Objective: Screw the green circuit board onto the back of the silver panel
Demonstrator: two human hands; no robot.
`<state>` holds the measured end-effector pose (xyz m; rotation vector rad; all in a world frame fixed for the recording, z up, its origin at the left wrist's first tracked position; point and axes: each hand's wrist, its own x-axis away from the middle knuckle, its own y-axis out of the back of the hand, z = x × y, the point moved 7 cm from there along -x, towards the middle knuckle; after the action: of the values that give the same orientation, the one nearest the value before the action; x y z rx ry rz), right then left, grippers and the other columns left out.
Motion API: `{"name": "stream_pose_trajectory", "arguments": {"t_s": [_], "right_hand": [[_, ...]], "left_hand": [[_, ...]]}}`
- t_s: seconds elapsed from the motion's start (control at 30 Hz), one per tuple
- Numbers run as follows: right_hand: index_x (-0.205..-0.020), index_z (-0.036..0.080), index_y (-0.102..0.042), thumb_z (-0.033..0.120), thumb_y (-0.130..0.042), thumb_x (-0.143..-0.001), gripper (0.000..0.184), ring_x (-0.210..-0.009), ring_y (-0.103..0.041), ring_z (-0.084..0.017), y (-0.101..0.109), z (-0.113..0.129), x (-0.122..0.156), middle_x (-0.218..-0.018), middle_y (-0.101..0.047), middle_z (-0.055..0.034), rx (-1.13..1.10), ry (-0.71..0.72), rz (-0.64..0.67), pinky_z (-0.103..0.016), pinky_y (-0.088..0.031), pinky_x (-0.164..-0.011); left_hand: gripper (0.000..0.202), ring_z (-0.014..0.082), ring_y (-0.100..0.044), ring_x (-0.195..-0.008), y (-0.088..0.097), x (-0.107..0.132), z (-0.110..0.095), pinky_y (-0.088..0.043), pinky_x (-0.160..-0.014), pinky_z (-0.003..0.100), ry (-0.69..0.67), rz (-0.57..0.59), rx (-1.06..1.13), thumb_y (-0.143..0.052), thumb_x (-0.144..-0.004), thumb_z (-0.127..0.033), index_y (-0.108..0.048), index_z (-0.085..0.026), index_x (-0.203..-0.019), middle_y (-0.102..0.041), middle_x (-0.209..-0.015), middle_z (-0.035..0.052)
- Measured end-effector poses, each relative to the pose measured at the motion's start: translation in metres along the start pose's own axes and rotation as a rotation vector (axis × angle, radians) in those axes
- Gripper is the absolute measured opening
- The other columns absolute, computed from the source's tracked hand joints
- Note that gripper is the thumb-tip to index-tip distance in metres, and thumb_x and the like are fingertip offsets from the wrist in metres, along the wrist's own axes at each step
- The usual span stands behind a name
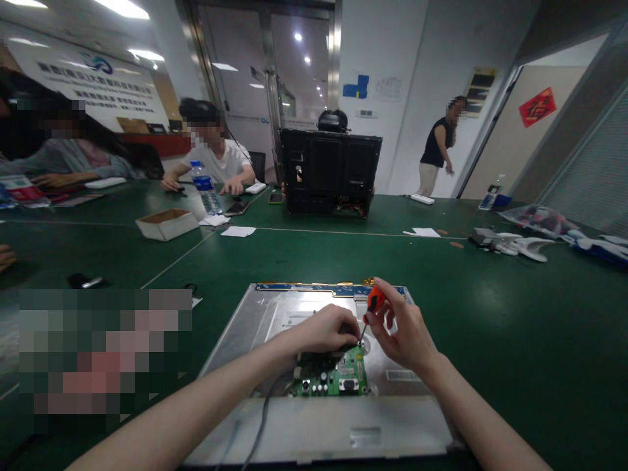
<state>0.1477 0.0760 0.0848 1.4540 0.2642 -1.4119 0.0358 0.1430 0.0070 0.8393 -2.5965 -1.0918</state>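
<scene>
Over the circuit board (pixel 334 374), we should hold the screwdriver (pixel 375 300) upright, right hand (pixel 406 329) clamped round it (left hand (pixel 328 331) beside, hold unclear).

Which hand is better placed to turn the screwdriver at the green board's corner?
Probably the right hand: it holds the orange screwdriver, angled down to the green circuit board. The left hand is beside the tip, seemingly better placed for steadying.
</scene>
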Motion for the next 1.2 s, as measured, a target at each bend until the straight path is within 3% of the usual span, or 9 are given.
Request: {"name": "stream_pose_trajectory", "arguments": {"t_s": [0.4, 1.2], "right_hand": [[-0.148, 0.023, -0.029, 0.017, -0.049, -0.093, 0.058, -0.047, -0.055, -0.01, -0.001, -0.003, 0.0, -0.074, -0.063, 0.0019, 0.012, -0.032, 0.01, -0.019, -0.045, -0.043], [-0.145, 0.023, -0.03, 0.018, -0.055, -0.091, 0.059, -0.045, -0.051, -0.009, -0.003, -0.001, -0.001, -0.07, -0.06, 0.0049, 0.029, -0.037, 0.037, -0.018, -0.041, -0.042]], "left_hand": [[0.016, 0.014, -0.061, -0.07, 0.003, -0.002, 0.006, -0.041, -0.065, 0.02, -0.003, 0.073, 0.017, -0.061, -0.092, -0.021, -0.075, -0.013, -0.088, -0.071, -0.076, -0.0002], [0.012, 0.0178, -0.064, -0.078, 0.004, 0.004, -0.005, -0.046, -0.072, 0.023, -0.032, 0.017, -0.015, -0.064, -0.087, -0.016, -0.074, -0.013, -0.093, -0.073, -0.086, 0.0037]]}}
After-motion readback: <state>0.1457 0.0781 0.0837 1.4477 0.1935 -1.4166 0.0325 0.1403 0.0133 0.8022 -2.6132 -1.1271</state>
